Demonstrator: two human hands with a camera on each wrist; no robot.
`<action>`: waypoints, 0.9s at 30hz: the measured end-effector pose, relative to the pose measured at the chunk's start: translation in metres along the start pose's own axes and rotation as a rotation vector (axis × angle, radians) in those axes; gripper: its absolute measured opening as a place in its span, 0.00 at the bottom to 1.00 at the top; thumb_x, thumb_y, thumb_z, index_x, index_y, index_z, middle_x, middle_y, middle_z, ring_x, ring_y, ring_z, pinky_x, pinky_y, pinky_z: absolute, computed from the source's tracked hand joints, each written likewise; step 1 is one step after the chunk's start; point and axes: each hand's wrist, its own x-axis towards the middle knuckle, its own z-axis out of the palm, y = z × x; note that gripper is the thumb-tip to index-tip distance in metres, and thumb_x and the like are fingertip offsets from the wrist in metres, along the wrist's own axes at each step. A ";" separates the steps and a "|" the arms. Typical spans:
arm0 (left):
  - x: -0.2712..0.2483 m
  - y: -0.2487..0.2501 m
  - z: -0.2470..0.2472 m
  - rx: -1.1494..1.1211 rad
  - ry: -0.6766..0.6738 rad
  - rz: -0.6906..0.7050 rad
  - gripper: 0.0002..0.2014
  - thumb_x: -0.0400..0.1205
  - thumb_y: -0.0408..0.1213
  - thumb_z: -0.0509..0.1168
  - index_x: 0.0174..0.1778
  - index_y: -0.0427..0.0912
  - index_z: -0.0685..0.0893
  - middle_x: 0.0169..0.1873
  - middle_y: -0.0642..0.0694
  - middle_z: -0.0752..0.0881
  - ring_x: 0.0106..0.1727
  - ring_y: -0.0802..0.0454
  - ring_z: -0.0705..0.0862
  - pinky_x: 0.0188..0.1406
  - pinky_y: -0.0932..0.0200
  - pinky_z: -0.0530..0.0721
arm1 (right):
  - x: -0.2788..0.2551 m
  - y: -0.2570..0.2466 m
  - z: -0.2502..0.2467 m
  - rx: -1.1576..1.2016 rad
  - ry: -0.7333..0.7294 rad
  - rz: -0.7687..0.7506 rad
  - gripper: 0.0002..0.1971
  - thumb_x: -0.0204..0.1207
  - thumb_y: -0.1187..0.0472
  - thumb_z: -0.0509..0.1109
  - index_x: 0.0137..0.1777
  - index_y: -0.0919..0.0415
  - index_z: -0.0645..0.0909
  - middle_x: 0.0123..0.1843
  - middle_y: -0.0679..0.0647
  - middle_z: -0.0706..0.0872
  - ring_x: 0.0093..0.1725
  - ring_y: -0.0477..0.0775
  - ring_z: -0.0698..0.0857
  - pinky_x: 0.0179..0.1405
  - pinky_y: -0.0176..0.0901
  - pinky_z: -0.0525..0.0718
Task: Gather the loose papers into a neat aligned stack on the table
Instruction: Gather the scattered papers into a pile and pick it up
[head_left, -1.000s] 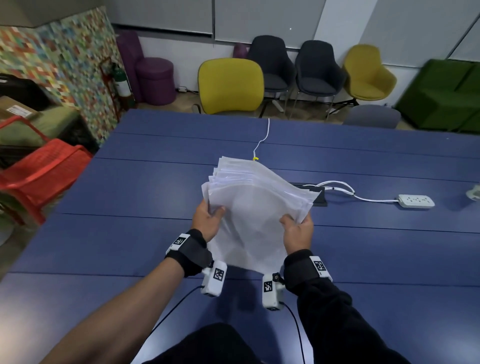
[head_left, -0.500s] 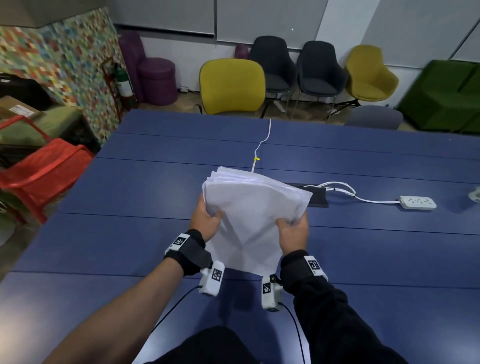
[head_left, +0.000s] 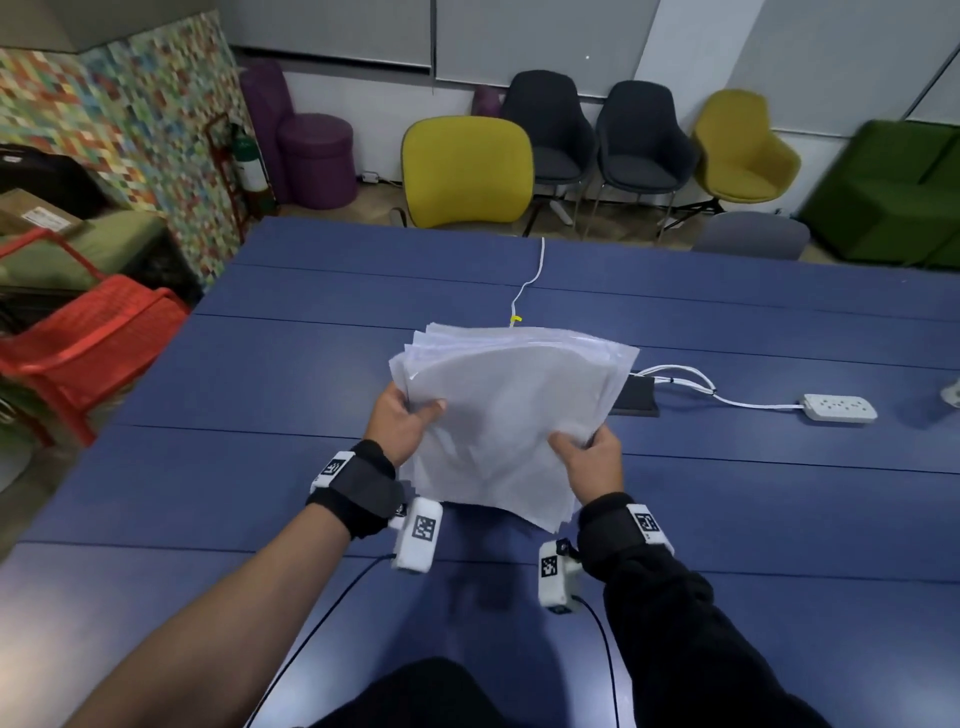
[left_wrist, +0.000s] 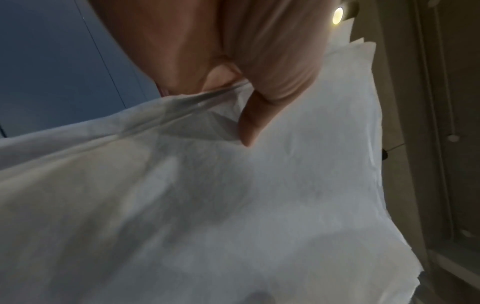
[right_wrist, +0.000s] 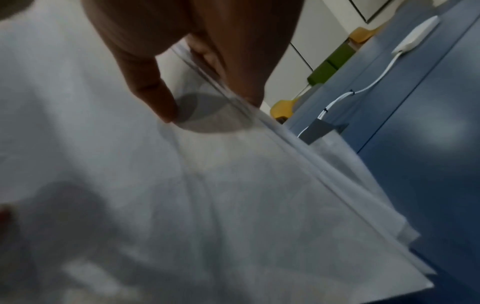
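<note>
A bundle of white papers (head_left: 504, 415) is held above the blue table (head_left: 260, 395), its sheets fanned unevenly at the far edge. My left hand (head_left: 402, 423) grips its left side, thumb on top of the sheets. My right hand (head_left: 592, 457) grips the right side the same way. In the left wrist view the thumb presses into the papers (left_wrist: 233, 205) with fingers underneath. From the right wrist camera, the thumb lies on top of the papers (right_wrist: 207, 205) and the fingers (right_wrist: 244, 67) are curled round their edge. The bundle's near corner hangs down between my wrists.
A white power strip (head_left: 839, 407) with its cable lies on the table to the right, next to a black cable hatch (head_left: 636, 397). A white cord (head_left: 530, 280) runs toward the far edge. Chairs stand beyond the table; a red chair (head_left: 78, 353) is at left.
The bundle has shifted slightly between my hands, and its far edge looks a little more fanned than half a second ago. Both hands keep their hold.
</note>
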 end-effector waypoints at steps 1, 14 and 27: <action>-0.001 0.002 -0.001 -0.025 0.002 0.002 0.16 0.74 0.19 0.69 0.50 0.44 0.82 0.36 0.61 0.91 0.39 0.68 0.88 0.42 0.67 0.84 | 0.000 -0.002 0.000 0.022 0.005 -0.007 0.09 0.67 0.72 0.75 0.46 0.61 0.84 0.40 0.51 0.90 0.40 0.54 0.88 0.47 0.49 0.86; 0.010 0.000 0.001 0.085 -0.035 0.002 0.17 0.77 0.26 0.69 0.61 0.37 0.78 0.51 0.46 0.87 0.45 0.67 0.88 0.52 0.65 0.85 | -0.002 -0.043 0.003 0.086 0.050 -0.175 0.17 0.69 0.80 0.66 0.53 0.62 0.79 0.37 0.46 0.85 0.29 0.32 0.82 0.33 0.28 0.81; -0.014 -0.041 0.015 0.054 0.041 -0.136 0.17 0.73 0.23 0.70 0.57 0.35 0.80 0.46 0.45 0.87 0.39 0.65 0.87 0.48 0.57 0.82 | -0.011 0.003 0.008 0.036 0.171 0.029 0.13 0.67 0.72 0.71 0.52 0.63 0.83 0.40 0.51 0.88 0.42 0.51 0.89 0.44 0.42 0.81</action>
